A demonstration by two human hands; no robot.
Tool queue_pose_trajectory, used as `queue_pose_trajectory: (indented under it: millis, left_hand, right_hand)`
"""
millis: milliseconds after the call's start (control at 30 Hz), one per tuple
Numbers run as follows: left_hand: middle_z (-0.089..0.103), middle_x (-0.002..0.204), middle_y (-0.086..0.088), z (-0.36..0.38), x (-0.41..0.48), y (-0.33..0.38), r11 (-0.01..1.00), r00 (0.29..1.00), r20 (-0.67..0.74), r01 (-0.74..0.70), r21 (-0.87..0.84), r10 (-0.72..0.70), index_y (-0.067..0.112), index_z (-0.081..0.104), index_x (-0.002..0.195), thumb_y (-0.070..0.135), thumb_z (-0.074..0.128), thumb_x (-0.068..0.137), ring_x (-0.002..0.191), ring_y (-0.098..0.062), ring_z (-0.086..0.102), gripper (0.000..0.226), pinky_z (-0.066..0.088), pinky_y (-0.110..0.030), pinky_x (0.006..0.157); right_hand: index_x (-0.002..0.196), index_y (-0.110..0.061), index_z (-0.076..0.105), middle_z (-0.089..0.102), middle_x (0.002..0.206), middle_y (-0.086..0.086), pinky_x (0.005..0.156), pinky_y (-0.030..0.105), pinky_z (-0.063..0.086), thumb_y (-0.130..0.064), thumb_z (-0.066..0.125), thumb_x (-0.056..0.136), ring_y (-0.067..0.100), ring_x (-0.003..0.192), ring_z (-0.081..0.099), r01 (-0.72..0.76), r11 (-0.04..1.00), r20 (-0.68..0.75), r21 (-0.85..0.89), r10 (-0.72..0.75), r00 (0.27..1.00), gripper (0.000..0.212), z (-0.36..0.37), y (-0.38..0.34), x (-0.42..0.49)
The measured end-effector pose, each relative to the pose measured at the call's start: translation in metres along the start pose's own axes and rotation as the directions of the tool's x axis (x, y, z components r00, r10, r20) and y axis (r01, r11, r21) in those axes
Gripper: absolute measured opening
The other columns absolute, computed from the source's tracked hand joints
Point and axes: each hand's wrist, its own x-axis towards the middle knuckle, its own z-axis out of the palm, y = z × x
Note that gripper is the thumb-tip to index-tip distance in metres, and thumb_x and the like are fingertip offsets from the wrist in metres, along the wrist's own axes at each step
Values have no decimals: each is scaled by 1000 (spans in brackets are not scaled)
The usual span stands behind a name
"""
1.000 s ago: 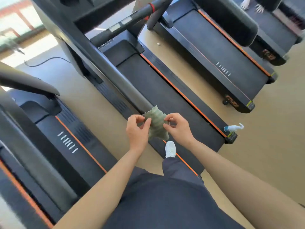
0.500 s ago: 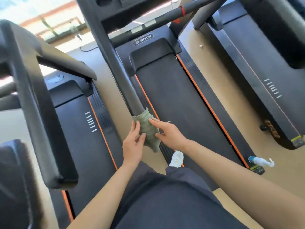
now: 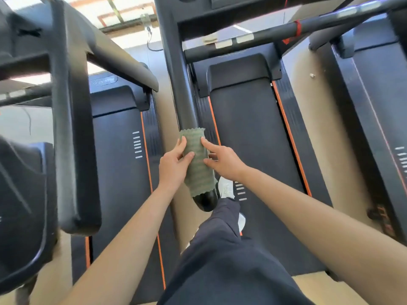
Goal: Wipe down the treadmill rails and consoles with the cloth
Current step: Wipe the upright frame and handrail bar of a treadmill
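Note:
A green ribbed cloth [image 3: 196, 164] is draped over the near end of a black treadmill handrail [image 3: 180, 84] that runs up the middle of the view. My left hand [image 3: 172, 166] lies on the cloth's left side with thumb and fingers spread against it. On the cloth's right side my right hand [image 3: 222, 158] touches it with straight fingers. The rail's rounded black tip [image 3: 206, 201] sticks out below the cloth. The console [image 3: 220, 7] of this treadmill is at the top edge, partly cut off.
The running belt [image 3: 248, 150] with orange side strips lies under the rail. A second treadmill's thick black handrail [image 3: 70, 128] stands at the left, a third treadmill [image 3: 374, 106] at the right. My leg and white shoe [image 3: 226, 190] are below the rail, over the tan floor [image 3: 312, 128].
The view has swung left and straightened along the rail. The cloth, held bunched between both hands, is now spread over the rail's end with both hands flat against it.

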Motion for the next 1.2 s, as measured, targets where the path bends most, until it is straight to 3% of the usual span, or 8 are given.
queue_pose_trajectory:
  millis: [233, 333, 633, 733, 867, 967, 1067, 1200]
  left_hand:
    - [56, 146, 9, -9, 70, 21, 994, 995, -97, 22, -104, -32, 40, 54, 141, 52, 69, 79, 117, -8, 66, 65, 55, -44, 101]
    - [65, 137, 9, -17, 96, 30, 993, 992, -121, 27, -116, -41, 38, 54, 142, 61, 65, 75, 116, -11, 67, 72, 56, -46, 99]
    - [63, 138, 15, -27, 147, 61, 984, 978, -182, 72, -161, -101, 37, 55, 143, 52, 69, 77, 116, -9, 67, 69, 54, -46, 102]
    - [63, 138, 18, -26, 160, 71, 982, 964, -226, 106, -155, -140, 47, 55, 137, 62, 67, 72, 113, -7, 67, 68, 54, -46, 101]
    - [65, 137, 10, -25, 177, 99, 984, 930, -322, 156, -90, -177, 31, 61, 140, 41, 76, 87, 115, -12, 66, 56, 52, -42, 103]
    - [66, 136, 6, -21, 191, 117, 979, 899, -387, 193, -66, -204, 24, 62, 140, 32, 76, 90, 118, -15, 64, 52, 50, -34, 103]
    - [66, 134, 6, -18, 200, 131, 968, 861, -449, 250, -36, -239, 28, 64, 137, 34, 76, 89, 118, -15, 64, 49, 50, -36, 101]
    - [67, 127, 7, -14, 217, 147, 955, 778, -570, 296, -36, -263, 31, 69, 128, 45, 78, 84, 111, -16, 67, 48, 53, -40, 96]
  right_hand:
    - [158, -28, 29, 40, 158, -8, 98, 11, 40, -15, 63, 99, 12, 127, 54, 15, 997, 54, 69, -19, 998, 69, -45, -25, 66]
    - [157, -23, 31, 39, 156, -4, 109, 21, 41, -12, 64, 97, 13, 126, 50, 86, 996, 42, -3, -86, 995, 69, -61, -36, 99]
    - [158, -21, 29, 37, 147, 0, 108, 36, 47, -19, 68, 95, 20, 118, 54, 178, 969, 89, -172, -165, 982, 74, -98, -52, 174]
    - [159, -20, 27, 35, 146, 3, 109, 39, 44, -26, 68, 95, 23, 121, 52, 265, 920, 141, -290, -233, 962, 76, -115, -59, 196]
    - [157, -14, 29, 35, 139, 12, 110, 34, 37, -34, 69, 94, 28, 124, 46, 438, 761, 269, -479, -347, 898, 78, -145, -75, 226]
    - [156, -14, 33, 40, 138, 15, 108, 44, 37, -46, 65, 93, 34, 126, 41, 561, 471, 359, -681, -454, 816, 77, -167, -87, 254]
    - [151, -20, 40, 47, 140, 12, 98, 46, 37, -58, 59, 91, 35, 126, 40, 549, 218, 378, -807, -522, 764, 73, -186, -96, 278]
    - [147, -22, 47, 47, 146, 9, 94, 47, 35, -61, 50, 95, 36, 126, 40, 500, 98, 375, -860, -543, 751, 66, -206, -108, 302]
